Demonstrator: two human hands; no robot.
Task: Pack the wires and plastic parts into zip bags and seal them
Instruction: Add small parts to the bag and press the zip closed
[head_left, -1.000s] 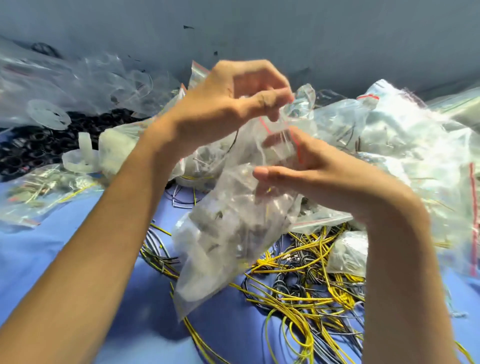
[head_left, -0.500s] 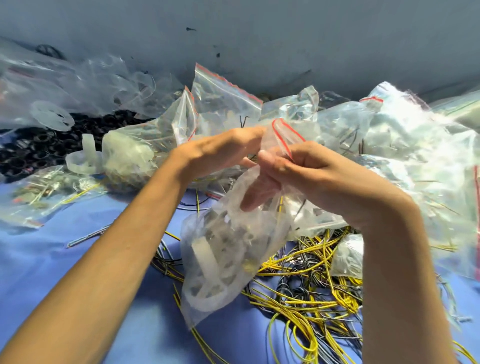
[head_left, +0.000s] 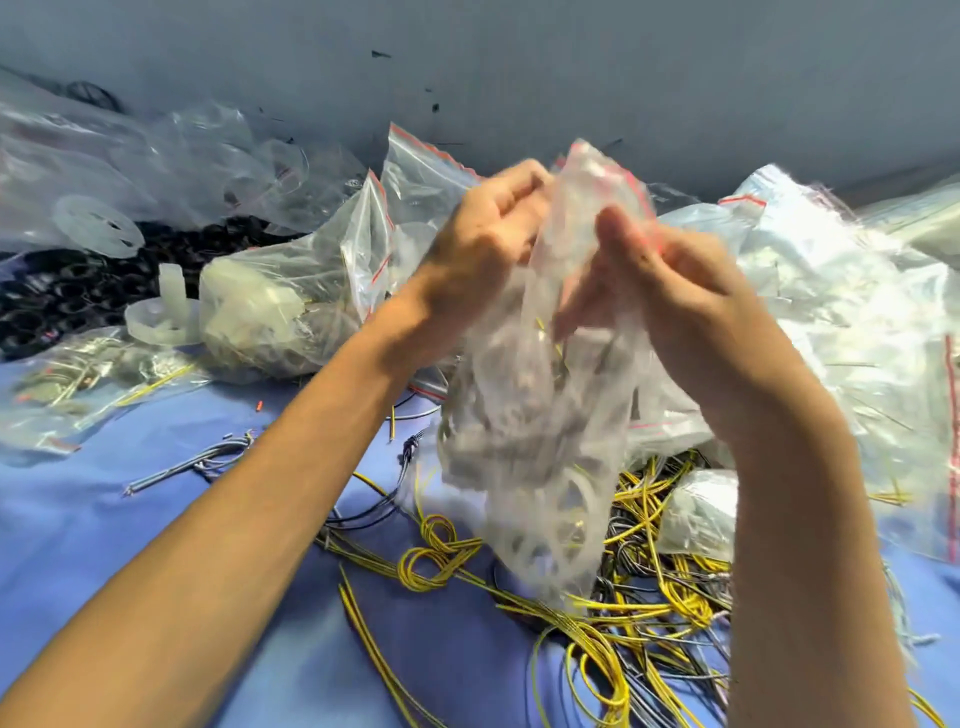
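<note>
Above the blue tabletop (head_left: 156, 519), left hand (head_left: 483, 244) and right hand (head_left: 675, 291) gripped the filled zip bag (head_left: 530, 415) at its mouth — seemingly the sealing step, its strip wanting pressing shut.

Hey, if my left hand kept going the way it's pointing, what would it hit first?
Left hand points up and right, gripping the bag, so the bag first, then probably the right hand just beyond; blur makes depth unsure.

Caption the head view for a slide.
Left hand and right hand grip a filled zip bag over yellow wires on blue cloth.
</note>
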